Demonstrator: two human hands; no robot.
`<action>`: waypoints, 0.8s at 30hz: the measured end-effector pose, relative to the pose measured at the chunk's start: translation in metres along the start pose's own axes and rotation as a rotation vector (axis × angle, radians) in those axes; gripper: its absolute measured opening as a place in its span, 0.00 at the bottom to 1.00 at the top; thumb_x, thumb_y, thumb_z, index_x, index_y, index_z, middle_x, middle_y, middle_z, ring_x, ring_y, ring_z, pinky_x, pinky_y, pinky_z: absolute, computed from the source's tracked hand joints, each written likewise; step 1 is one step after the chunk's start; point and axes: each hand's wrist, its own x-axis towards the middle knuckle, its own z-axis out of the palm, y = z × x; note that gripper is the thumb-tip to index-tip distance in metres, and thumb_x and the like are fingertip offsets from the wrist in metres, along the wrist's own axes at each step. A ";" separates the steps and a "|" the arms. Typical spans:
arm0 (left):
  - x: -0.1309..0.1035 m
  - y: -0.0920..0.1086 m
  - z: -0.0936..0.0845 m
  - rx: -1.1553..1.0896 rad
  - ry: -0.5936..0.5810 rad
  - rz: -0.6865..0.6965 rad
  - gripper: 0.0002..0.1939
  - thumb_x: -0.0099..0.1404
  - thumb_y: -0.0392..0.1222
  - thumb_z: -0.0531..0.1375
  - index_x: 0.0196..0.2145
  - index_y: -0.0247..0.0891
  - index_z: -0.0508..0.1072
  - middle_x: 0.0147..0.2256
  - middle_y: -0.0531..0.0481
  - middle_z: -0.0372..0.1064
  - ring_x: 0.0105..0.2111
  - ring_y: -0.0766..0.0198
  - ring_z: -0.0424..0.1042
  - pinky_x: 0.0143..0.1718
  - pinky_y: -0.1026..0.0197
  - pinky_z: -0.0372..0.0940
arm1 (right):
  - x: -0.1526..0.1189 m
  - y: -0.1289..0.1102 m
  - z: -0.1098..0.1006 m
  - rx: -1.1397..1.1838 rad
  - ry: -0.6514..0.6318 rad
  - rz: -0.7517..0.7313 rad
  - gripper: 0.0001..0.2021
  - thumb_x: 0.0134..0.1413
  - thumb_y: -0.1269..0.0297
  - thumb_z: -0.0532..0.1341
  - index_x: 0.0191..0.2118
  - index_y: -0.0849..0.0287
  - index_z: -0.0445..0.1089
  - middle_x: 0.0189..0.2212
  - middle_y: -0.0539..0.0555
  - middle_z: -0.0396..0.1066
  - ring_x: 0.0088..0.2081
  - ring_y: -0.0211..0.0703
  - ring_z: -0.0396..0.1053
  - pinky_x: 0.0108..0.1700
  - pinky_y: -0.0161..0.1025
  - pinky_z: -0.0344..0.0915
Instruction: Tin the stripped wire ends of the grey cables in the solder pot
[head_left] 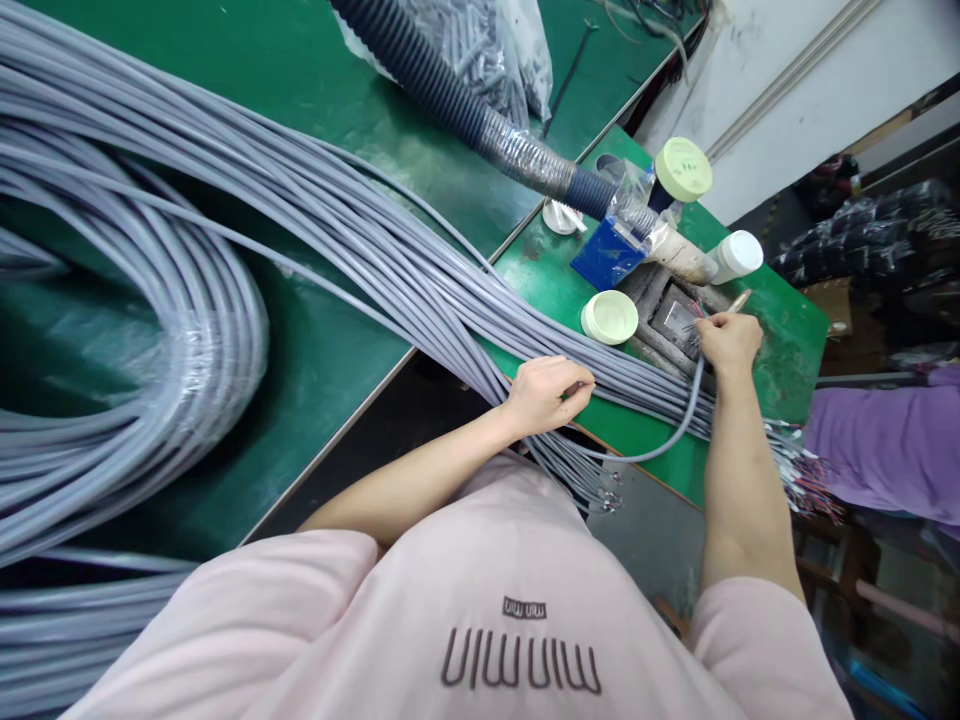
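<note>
My right hand (729, 343) is closed on the end of a grey cable (694, 395), whose thin coloured wires point over a small square metal pot (675, 316). That cable curves down and back to the left. My left hand (547, 392) rests by a long bundle of grey cables (420, 285), its fingers curled and the thumb near them; whether anything lies between them is hidden. Stripped coloured wire ends (806, 480) fan out beyond my right forearm. More cable ends (604, 490) hang below my left hand.
A black ribbed hose (427, 80) reaches toward the pot, beside a blue box (609, 252). Around it stand a green-lidded jar (682, 168), a white jar (739, 254) and an open pale tub (610, 317). Coiled cables (202, 370) lie left. A person's purple sleeve (885, 445) shows right.
</note>
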 end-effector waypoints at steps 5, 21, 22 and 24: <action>-0.001 -0.001 0.001 0.004 0.003 0.002 0.06 0.63 0.37 0.56 0.31 0.38 0.73 0.21 0.54 0.67 0.23 0.69 0.63 0.30 0.64 0.59 | -0.010 0.000 -0.020 0.204 0.063 -0.041 0.11 0.43 0.59 0.63 0.26 0.61 0.78 0.20 0.53 0.71 0.28 0.46 0.69 0.33 0.41 0.63; -0.005 0.055 0.039 -0.987 -0.025 -0.594 0.16 0.55 0.47 0.68 0.38 0.34 0.74 0.25 0.54 0.68 0.23 0.74 0.65 0.26 0.69 0.61 | -0.206 -0.049 -0.053 1.609 -0.148 0.303 0.06 0.42 0.63 0.66 0.23 0.57 0.70 0.17 0.45 0.63 0.21 0.34 0.61 0.28 0.35 0.62; -0.005 0.061 0.044 -1.055 -0.038 -0.624 0.17 0.54 0.47 0.69 0.38 0.34 0.73 0.26 0.54 0.68 0.23 0.74 0.65 0.26 0.69 0.62 | -0.213 -0.050 -0.051 1.625 -0.167 0.332 0.07 0.42 0.62 0.67 0.23 0.57 0.70 0.18 0.46 0.63 0.21 0.33 0.60 0.26 0.34 0.60; -0.004 0.070 0.051 -1.121 -0.054 -0.659 0.18 0.54 0.48 0.69 0.37 0.34 0.73 0.25 0.55 0.69 0.23 0.74 0.65 0.26 0.69 0.62 | -0.222 -0.051 -0.048 1.652 -0.196 0.389 0.08 0.42 0.62 0.68 0.22 0.58 0.69 0.18 0.46 0.63 0.21 0.32 0.58 0.24 0.32 0.57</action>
